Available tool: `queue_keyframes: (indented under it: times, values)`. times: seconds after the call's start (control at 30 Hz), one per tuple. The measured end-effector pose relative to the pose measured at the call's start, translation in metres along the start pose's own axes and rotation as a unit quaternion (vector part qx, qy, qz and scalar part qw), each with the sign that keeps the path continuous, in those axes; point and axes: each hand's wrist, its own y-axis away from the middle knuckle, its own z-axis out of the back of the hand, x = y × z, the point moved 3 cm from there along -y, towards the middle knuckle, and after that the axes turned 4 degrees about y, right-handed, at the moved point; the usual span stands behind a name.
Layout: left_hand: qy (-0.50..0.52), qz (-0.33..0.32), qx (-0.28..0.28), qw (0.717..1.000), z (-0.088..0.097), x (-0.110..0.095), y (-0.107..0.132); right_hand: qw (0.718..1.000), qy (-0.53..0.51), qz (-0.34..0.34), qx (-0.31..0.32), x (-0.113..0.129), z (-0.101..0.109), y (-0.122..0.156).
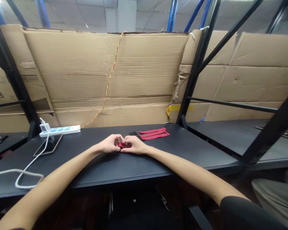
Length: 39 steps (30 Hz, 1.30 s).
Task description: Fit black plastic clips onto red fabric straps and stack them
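My left hand (109, 143) and my right hand (134, 145) meet at the middle of a black table (144, 163), with their fingers curled around a small piece of red strap (122, 145). My fingers hide most of that piece. A little beyond my hands lie several flat red straps (154, 134) side by side. A small black part (133, 133) sits at their left end, and I cannot tell exactly what it is.
A smartphone (48, 144) lies left of my hands beneath a white power strip (60, 130), and a white cable (26, 174) trails to the table's left edge. Cardboard sheets (103, 70) and black-and-blue shelving frames stand behind the table.
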Motion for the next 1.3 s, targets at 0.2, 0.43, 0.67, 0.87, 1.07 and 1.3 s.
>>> queue_keyframes:
  times: [0.2,0.43,0.67,0.87,1.07,1.3]
  values:
    - [0.041,0.04,-0.054,0.997,0.007,0.006,-0.003,0.997,-0.045,-0.048,-0.031,-0.003,0.002,0.0]
    - [-0.011,0.019,-0.112,0.994,0.001,0.005,-0.007,0.984,-0.108,-0.125,-0.064,-0.012,0.005,-0.001]
    - [-0.109,0.05,-0.224,0.967,0.019,0.013,-0.004,0.979,-0.12,-0.155,-0.049,-0.016,0.001,0.001]
    - [-0.417,-0.029,-0.197,0.887,0.018,0.0,0.009,0.991,-0.075,-0.104,-0.039,-0.013,-0.002,0.002]
    - [-0.334,-0.085,-0.045,0.938,-0.005,-0.011,0.004,0.988,-0.129,-0.079,0.024,-0.013,0.002,0.003]
    - [-0.351,-0.086,-0.035,0.932,-0.006,-0.012,0.007,0.986,-0.126,-0.108,0.018,-0.011,0.009,0.002]
